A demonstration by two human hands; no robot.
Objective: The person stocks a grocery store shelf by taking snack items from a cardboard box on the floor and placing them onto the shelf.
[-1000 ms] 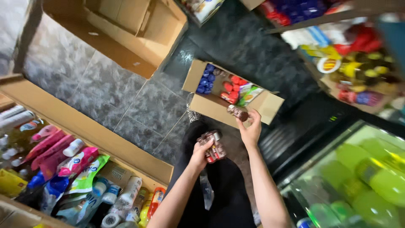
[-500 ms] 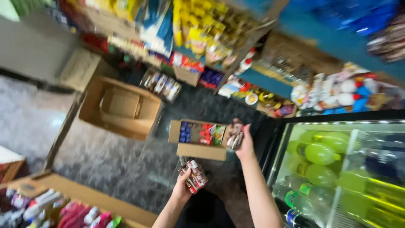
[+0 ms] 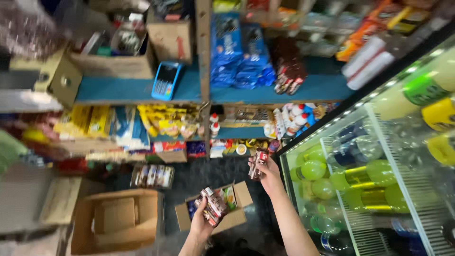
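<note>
Snack packs (image 3: 214, 206), a small stack, pinched in left hand (image 3: 203, 223); one more pack (image 3: 259, 163) gripped in right hand (image 3: 268, 174).
Head view: both held above open cardboard box (image 3: 235, 219) on floor, beside drinks fridge (image 3: 379, 180), shelves (image 3: 265, 90) ahead.

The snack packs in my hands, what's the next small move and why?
Probably lift the right hand and its dark snack pack toward the matching dark packs on the blue shelf, which has bare space beside them. The left hand holds more packs over the open carton.
</note>
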